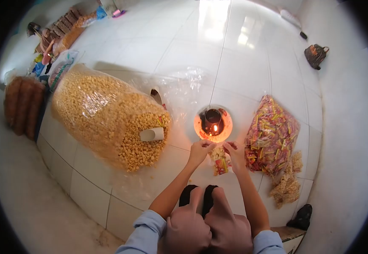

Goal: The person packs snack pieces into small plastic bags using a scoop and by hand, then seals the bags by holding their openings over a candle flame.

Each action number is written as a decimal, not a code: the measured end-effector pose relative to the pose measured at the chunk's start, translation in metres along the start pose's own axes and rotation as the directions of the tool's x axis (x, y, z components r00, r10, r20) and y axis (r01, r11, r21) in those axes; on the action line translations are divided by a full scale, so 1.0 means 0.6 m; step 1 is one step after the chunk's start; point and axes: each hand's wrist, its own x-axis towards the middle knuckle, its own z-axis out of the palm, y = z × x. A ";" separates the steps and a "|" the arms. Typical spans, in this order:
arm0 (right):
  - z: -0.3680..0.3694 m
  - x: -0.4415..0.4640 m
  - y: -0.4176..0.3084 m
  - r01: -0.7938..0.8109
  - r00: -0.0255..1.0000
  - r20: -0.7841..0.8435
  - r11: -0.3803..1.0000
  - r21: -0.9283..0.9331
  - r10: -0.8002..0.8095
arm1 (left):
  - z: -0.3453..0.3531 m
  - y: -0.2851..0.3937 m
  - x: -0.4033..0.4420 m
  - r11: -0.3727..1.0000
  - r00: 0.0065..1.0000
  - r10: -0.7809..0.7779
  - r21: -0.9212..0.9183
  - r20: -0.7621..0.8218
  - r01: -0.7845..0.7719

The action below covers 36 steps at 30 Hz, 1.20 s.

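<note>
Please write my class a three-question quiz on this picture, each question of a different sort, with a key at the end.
1. Multiple choice: what do the left hand and right hand hold between them? A: a black shoe; B: a small snack packet; C: a water bottle.
2. True or false: the flame burns within the round basin.
3. Fill in: the big bag of yellow snacks lies on the person's ____ side.

Key: 1 B; 2 true; 3 left.

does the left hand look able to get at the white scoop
Probably, once free: the left hand pinches the small packet, but nothing seems to block its way to the white scoop.
</note>
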 end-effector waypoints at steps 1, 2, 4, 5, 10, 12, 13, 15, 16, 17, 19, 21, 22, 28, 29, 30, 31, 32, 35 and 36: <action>-0.002 0.013 0.020 -0.031 1.000 -0.006 1.000 0.000 0.031 | 0.001 -0.018 0.007 0.998 0.998 -0.053 -0.018 0.016 0.054; -0.004 0.026 0.037 -0.031 0.999 -0.023 0.999 0.008 0.031 | 0.001 -0.034 0.012 0.996 0.996 -0.085 -0.017 0.018 0.085; -0.002 0.042 0.057 -0.034 0.998 -0.061 0.999 -0.015 0.033 | -0.001 -0.059 0.023 0.982 0.987 -0.159 -0.097 0.037 0.162; -0.004 0.048 0.068 -0.060 0.996 -0.067 0.998 -0.017 0.058 | -0.003 -0.066 0.024 0.977 0.982 -0.186 -0.098 0.039 0.189; -0.013 0.086 0.105 -0.074 0.997 0.024 0.995 -0.067 0.076 | -0.024 -0.095 0.040 0.953 0.957 -0.260 -0.128 0.131 0.276; -0.015 0.095 0.108 -0.082 0.995 0.040 0.991 -0.110 0.087 | -0.029 -0.103 0.045 0.934 0.944 -0.287 -0.173 0.161 0.313; -0.013 0.098 0.109 -0.091 0.995 0.040 0.990 -0.112 0.095 | -0.032 -0.108 0.048 0.938 0.944 -0.280 -0.158 0.176 0.308; -0.009 0.103 0.113 -0.089 0.994 0.049 0.991 -0.100 0.094 | -0.033 -0.115 0.050 0.940 0.941 -0.281 -0.144 0.190 0.310; -0.007 0.107 0.115 -0.093 0.994 0.051 0.990 -0.102 0.099 | -0.030 -0.120 0.052 0.934 0.946 -0.276 -0.187 0.168 0.305; -0.006 0.110 0.116 -0.091 0.994 0.047 0.991 -0.103 0.096 | -0.028 -0.123 0.052 0.926 0.951 -0.271 -0.230 0.145 0.299; -0.004 0.120 0.119 -0.091 0.994 0.042 0.990 -0.106 0.096 | -0.029 -0.130 0.058 0.928 0.949 -0.287 -0.207 0.127 0.309; -0.004 0.131 0.122 -0.105 0.993 0.035 0.980 -0.170 0.112 | -0.030 -0.135 0.063 0.930 0.947 -0.303 -0.182 0.107 0.318; -0.005 0.136 0.123 -0.107 0.993 0.037 0.980 -0.171 0.114 | -0.031 -0.137 0.068 0.949 0.953 -0.292 -0.105 0.077 0.299; -0.009 0.155 0.138 -0.176 0.984 0.017 0.983 -0.053 0.177 | -0.026 -0.149 0.095 0.963 0.963 -0.269 -0.005 -0.007 0.269; -0.011 0.158 0.138 -0.182 0.983 0.022 0.982 -0.046 0.183 | -0.024 -0.150 0.098 0.966 0.966 -0.257 0.005 -0.018 0.257; -0.014 0.161 0.138 -0.190 0.981 0.028 0.981 -0.037 0.191 | -0.023 -0.151 0.100 0.965 0.965 -0.260 0.006 -0.016 0.260; -0.015 0.164 0.137 -0.191 0.981 0.026 0.981 -0.037 0.193 | -0.022 -0.151 0.102 0.967 0.968 -0.252 -0.030 -0.020 0.251; -0.016 0.168 0.136 -0.187 0.982 0.024 0.980 -0.069 0.189 | -0.022 -0.152 0.103 0.968 0.970 -0.244 -0.065 -0.026 0.242; -0.012 0.175 0.130 -0.166 0.985 0.024 0.980 -0.107 0.169 | -0.019 -0.149 0.104 0.946 0.962 -0.273 -0.191 -0.032 0.262; -0.010 0.177 0.127 -0.148 0.988 0.027 0.982 -0.114 0.152 | -0.019 -0.147 0.105 0.946 0.961 -0.274 -0.190 -0.032 0.263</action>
